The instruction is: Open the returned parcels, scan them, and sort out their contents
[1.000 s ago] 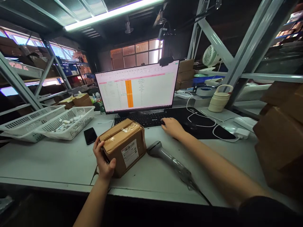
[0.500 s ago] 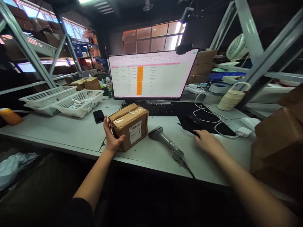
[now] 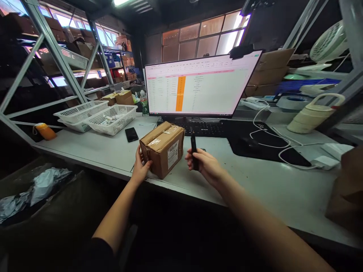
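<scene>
White desk (image 3: 255, 181): carries everything I follow from my end.
Monitor (image 3: 217, 92): near the back edge, a spreadsheet facing the person, presumably so it can be read from the front edge.
Basket (image 3: 121, 124): toward the back left corner, small pale items inside, probably set aside there yet within reach.
Cardboard box (image 3: 163, 151): left of the middle, by the front edge; brown, boxy, creased along its edges, shiny tape (image 3: 155, 142) on top, a printed label (image 3: 172, 154) on the side facing right.
Left hand (image 3: 141, 166): thumb spread from the fingers, gripping the box's left end; I judge that steadies it.
Right hand (image 3: 208, 166): just right of the box, apart from it, fingers pinching a black tool (image 3: 194, 146).
Phone (image 3: 131, 134): flat, left of the box.
Black tool: slim, perhaps a knife, I can't be sure; held upright, likely to keep its tip off the cardboard.
</scene>
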Demonstrator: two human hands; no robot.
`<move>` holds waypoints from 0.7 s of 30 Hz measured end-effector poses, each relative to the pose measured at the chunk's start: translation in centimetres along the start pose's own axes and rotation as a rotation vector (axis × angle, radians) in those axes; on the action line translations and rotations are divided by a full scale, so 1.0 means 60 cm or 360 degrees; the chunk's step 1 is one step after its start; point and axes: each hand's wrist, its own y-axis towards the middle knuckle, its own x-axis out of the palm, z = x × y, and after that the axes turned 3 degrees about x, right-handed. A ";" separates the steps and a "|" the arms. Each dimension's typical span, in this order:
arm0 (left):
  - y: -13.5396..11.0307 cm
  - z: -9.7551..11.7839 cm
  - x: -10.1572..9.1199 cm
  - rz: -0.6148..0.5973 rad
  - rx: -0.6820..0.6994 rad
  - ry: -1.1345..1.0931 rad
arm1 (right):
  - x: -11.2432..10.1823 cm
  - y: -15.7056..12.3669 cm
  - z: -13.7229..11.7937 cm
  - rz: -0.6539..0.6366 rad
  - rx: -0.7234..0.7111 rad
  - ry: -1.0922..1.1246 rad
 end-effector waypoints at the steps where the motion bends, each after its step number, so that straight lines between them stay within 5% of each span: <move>1: 0.002 0.005 -0.004 -0.0009 0.0025 0.0055 | 0.010 0.008 0.004 0.0034 -0.0016 0.0063; 5: 0.027 0.062 -0.043 0.0032 0.0205 0.0373 | 0.026 0.030 0.005 0.0226 -0.0047 0.0263; 8: 0.058 0.148 -0.088 0.0058 0.0273 0.0698 | 0.020 0.028 0.002 0.0261 -0.0052 0.0258; 11: 0.086 0.246 -0.115 -0.0150 0.0154 0.1313 | 0.018 0.015 0.001 0.0293 -0.0101 0.0240; 15: 0.130 0.331 -0.098 -0.0563 0.0002 0.2069 | 0.039 -0.004 -0.004 0.0211 -0.0074 0.0324; 21: 0.208 0.349 -0.052 -0.1096 -0.0142 0.2121 | 0.079 -0.018 -0.025 0.0054 0.0281 0.0592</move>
